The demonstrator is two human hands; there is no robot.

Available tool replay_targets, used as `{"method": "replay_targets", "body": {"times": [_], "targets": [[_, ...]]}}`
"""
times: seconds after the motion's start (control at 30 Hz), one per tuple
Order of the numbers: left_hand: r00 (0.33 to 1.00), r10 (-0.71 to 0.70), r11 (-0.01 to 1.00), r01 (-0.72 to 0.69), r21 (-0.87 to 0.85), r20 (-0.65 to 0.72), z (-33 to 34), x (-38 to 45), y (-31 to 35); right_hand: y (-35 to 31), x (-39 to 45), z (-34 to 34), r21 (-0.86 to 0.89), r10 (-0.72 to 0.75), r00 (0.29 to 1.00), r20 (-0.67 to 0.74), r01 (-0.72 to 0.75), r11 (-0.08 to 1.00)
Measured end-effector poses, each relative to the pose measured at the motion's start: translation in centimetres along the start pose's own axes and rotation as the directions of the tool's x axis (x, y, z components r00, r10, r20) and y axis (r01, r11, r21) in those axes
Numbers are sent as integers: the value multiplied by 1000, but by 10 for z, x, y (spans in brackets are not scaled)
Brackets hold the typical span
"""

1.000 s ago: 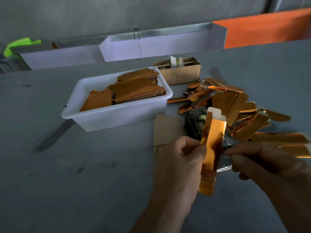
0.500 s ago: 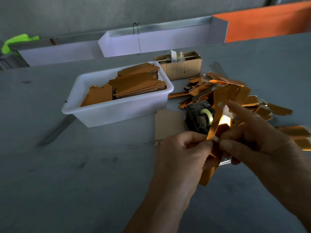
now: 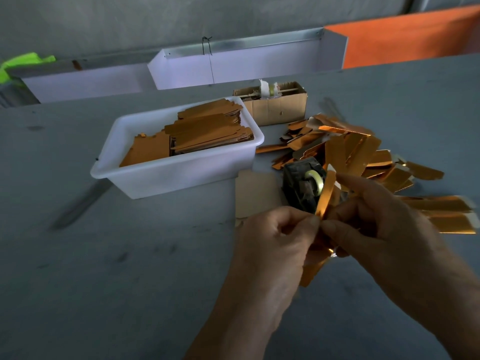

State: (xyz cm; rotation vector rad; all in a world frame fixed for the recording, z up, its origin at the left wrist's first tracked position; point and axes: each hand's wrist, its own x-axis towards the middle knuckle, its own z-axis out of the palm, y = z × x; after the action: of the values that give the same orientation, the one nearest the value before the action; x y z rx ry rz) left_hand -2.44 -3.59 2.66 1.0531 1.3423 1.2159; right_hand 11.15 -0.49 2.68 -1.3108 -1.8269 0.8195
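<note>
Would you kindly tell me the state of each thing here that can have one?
gold carton, off the table, pinched by both hands.
left hand, pinching the gold carton.
right hand, pinching the gold carton.
white tub, open, holding stacked flat blanks.
cardboard box, open at the top.
tape dispenser, upright, loaded with a roll.
loose cartons, heaped on the table.
</note>
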Motion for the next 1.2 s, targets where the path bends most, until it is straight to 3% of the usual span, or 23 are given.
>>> {"method": "replay_targets", "body": {"times": [0.17, 0.33, 0.43, 0.53, 0.6, 0.67, 0.8, 0.87, 0.97, 1.07, 1.2], "targets": [[987, 97, 994, -90, 54, -130, 7, -4, -5, -6, -1, 3, -121, -19, 999, -45, 14, 993], [913, 306, 941, -245, 235, -272, 19, -11, -18, -11, -4, 3, -212, -3, 995, -97, -17, 977], [886, 371, 915, -297, 274, -277, 17, -13, -23, -12, -4, 0, -200, 18, 994, -105, -39, 979], [906, 358, 925, -311, 221, -227, 13, -15, -20, -12, -3, -5, -202, 35, 993, -109, -57, 978], [930, 328, 939, -300, 168, -168, 8, -16, -16, -12, -1, -7, 10, 78, 997, -18, -78, 997], [958, 266, 963, -259, 76, -110, 3, -16, -10, -8, 0, -7, 320, 121, 987, 110, -150, 935], [997, 69, 997, -68, 20, -26, -16, -13, -7, 10, 6, -9, 507, 128, 972, 198, -213, 835], [985, 93, 974, -59, 217, -147, -29, -7, -11, 21, 17, -17, 622, 189, 976, 107, -214, 753], [930, 167, 760, 90, 644, -327, -47, 6, -24, 42, 41, -32, 646, 328, 932, -156, -155, 747], [937, 55, 685, 215, 696, -344, -53, 16, -37, 62, 64, -39, 515, 456, 813, -361, -234, 825], [946, -36, 707, 251, 661, -322, -51, 28, -47, 77, 82, -33, 326, 571, 744, -348, -475, 817]]}}
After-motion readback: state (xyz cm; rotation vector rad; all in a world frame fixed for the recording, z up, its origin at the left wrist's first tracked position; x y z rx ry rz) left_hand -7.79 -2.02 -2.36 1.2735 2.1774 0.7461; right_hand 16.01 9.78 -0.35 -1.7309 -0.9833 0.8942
